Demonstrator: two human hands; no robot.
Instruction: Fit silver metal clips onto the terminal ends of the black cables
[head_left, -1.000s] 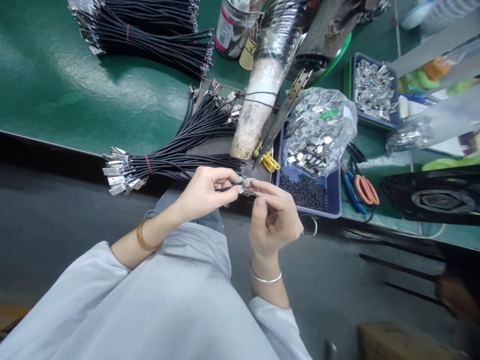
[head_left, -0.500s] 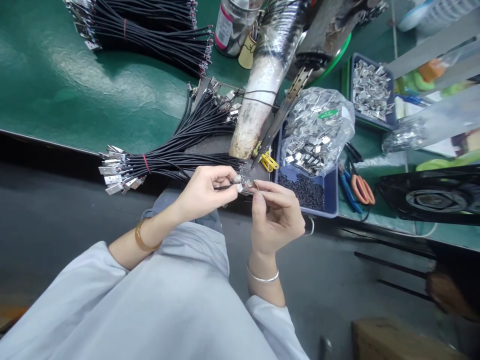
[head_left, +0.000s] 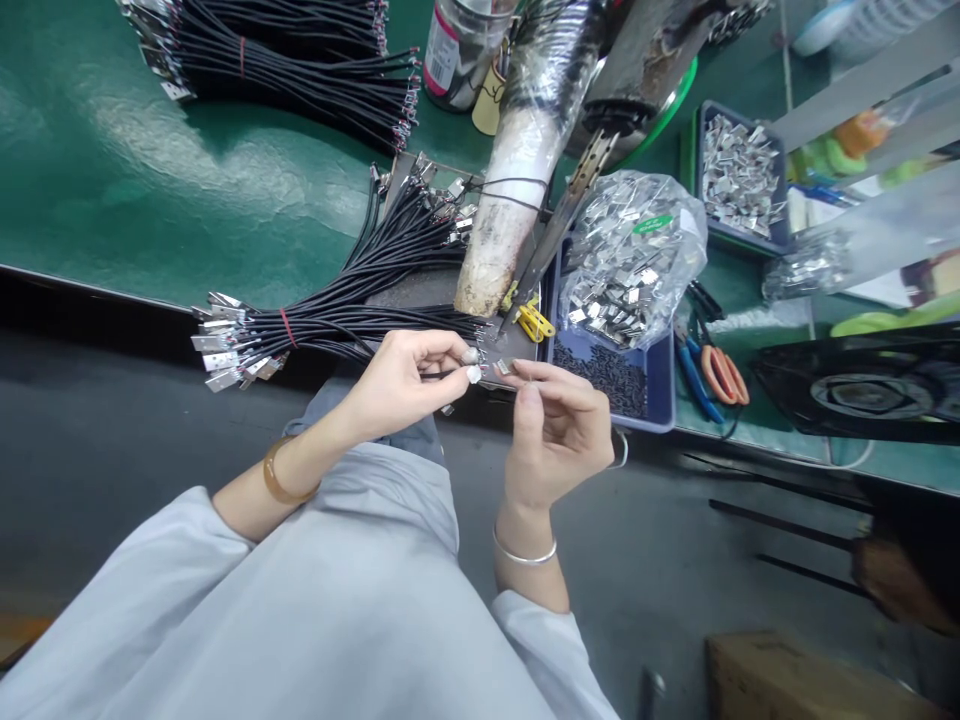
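Observation:
My left hand (head_left: 409, 385) pinches a black cable (head_left: 435, 375) close to its wire end, with something whitish on the thumb and fingertip. Facing it across a small gap, my right hand (head_left: 559, 425) holds a small silver metal connector (head_left: 502, 367) between its fingertips. The bare wire end points toward that connector; whether they touch is too small to tell. Behind my left hand lies a bundle of black cables (head_left: 330, 320) with metal plugs on the left, tied by a red band. A blue tray (head_left: 660, 390) with small black pieces sits just beyond my right hand.
A clear bag of metal connectors (head_left: 630, 260) rests in the blue tray. A plastic-wrapped tube (head_left: 499, 215) and a metal bar (head_left: 559, 235) slant down above my hands. Pliers (head_left: 697, 380) and orange-handled cutters (head_left: 724, 375) lie right. More cables (head_left: 300, 75) are stacked at the back left.
My right hand has drawn slightly away from the wire end, and its thumb has shifted a little. The left hand keeps its pinch on the cable. The whole view has shifted slightly.

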